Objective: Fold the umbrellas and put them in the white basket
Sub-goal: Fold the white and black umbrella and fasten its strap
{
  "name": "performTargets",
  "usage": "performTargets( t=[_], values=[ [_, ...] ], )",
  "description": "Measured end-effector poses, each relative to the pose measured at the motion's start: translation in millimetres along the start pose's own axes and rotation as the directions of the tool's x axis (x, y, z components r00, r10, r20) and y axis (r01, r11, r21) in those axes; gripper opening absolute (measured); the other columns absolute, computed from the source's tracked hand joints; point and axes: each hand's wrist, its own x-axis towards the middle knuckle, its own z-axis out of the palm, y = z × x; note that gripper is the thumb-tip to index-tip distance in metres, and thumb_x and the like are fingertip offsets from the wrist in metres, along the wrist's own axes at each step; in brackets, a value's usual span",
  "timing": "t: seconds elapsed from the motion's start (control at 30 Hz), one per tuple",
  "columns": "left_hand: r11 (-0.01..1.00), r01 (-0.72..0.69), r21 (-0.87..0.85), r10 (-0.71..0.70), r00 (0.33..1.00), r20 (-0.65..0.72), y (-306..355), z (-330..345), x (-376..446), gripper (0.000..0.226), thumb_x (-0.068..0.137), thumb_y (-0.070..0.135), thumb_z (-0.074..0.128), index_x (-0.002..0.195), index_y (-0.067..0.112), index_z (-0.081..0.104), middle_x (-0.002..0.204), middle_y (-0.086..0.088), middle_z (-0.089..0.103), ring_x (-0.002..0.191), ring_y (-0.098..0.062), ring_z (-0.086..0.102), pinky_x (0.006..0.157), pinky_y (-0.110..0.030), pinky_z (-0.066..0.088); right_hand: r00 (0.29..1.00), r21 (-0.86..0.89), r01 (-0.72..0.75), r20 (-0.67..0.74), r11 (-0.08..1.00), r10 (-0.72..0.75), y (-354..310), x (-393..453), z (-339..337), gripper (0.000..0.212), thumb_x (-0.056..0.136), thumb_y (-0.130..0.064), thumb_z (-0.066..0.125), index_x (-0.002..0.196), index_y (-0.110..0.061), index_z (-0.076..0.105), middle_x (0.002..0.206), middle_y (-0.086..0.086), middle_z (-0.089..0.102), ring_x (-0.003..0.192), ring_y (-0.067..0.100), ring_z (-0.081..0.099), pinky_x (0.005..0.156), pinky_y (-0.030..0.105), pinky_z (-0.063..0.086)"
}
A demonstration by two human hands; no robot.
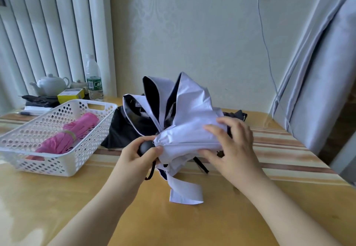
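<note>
— Umbrella check: where does the one in my hands sit, and what's around it?

— Starting big: the wooden table (192,217) fills the lower frame. Your white umbrella (185,114), dark on its inside, is at the center, half collapsed, its panels fanning upward and its strap (185,192) hanging to the tabletop.

— On my feed there's dark cloth behind it.

— Yes, a black umbrella (123,130) lies on the table just behind the white one, between it and the basket.

— And the basket?

— The white basket (57,132) stands at the left middle of the frame with a folded pink umbrella (69,136) lying inside.

— My hands?

— Your right hand (233,147) has thumb and fingers curled round a bunch of the white fabric, right of center. Your left hand (134,157) grips the dark round handle (145,147) at the canopy's near end.

— Anything smaller?

— In the upper left, a water bottle (93,78), a white teapot (51,85) and a yellow box (70,95) stand behind the basket.
</note>
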Motion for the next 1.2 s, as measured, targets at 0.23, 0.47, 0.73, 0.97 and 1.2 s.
performTargets(
  t=[0.23,0.47,0.73,0.97,1.2],
  values=[
    [0.997,-0.044,0.062,0.042,0.999,0.026,-5.2,2.6,-4.1,0.029,0.072,0.032,0.070,0.101,0.030,0.067,0.093,-0.019,0.065,0.075,-0.035,0.055,0.073,-0.044,0.048,1.000,0.051,-0.013,0.017,0.999,0.013,-17.7,1.6,-2.2,0.034,0.086,-0.037,0.057,0.113,-0.021,0.069,0.117,0.000,0.044,0.108,0.023,0.041,0.098,0.034,0.033],
    [0.996,-0.034,0.082,0.030,0.998,0.058,-16.2,2.0,-11.0,0.030,0.081,0.015,0.074,0.109,0.023,0.064,0.088,0.002,0.072,0.084,-0.013,0.067,0.075,-0.028,0.053,0.969,0.227,0.188,0.116,0.955,-0.218,-59.6,-1.0,13.9,0.043,0.088,-0.011,0.044,0.123,-0.022,0.067,0.109,0.002,0.064,0.099,0.021,0.047,0.082,0.040,0.052],
    [0.998,-0.054,-0.012,0.055,0.997,0.060,-18.5,-1.6,-14.1,0.029,0.076,0.015,0.078,0.102,0.024,0.070,0.091,-0.008,0.071,0.084,-0.016,0.067,0.080,-0.036,0.055,0.982,0.388,0.149,0.047,0.910,-0.181,-63.9,3.2,17.6,0.024,0.092,-0.012,0.056,0.110,-0.011,0.072,0.102,-0.001,0.068,0.097,0.018,0.059,0.083,0.038,0.049],
    [0.997,-0.049,-0.057,0.055,0.993,0.107,-19.3,-4.9,-12.3,0.046,0.071,0.028,0.078,0.114,0.017,0.066,0.107,-0.022,0.065,0.104,-0.042,0.061,0.096,-0.060,0.046,0.966,0.361,0.234,0.022,0.903,-0.259,-58.7,4.7,14.8,0.026,0.089,-0.004,0.054,0.103,-0.012,0.074,0.101,-0.003,0.069,0.097,0.017,0.056,0.083,0.036,0.049],
    [0.997,-0.016,-0.078,0.028,0.987,0.161,-18.1,-3.6,-12.7,0.030,0.072,0.022,0.075,0.101,0.027,0.072,0.105,-0.023,0.066,0.092,-0.026,0.063,0.098,-0.060,0.041,0.966,0.478,0.208,0.036,0.853,-0.255,-56.1,4.3,19.4,0.018,0.092,-0.005,0.056,0.095,-0.005,0.074,0.100,0.003,0.070,0.097,0.019,0.060,0.084,0.037,0.050]
  ],
)
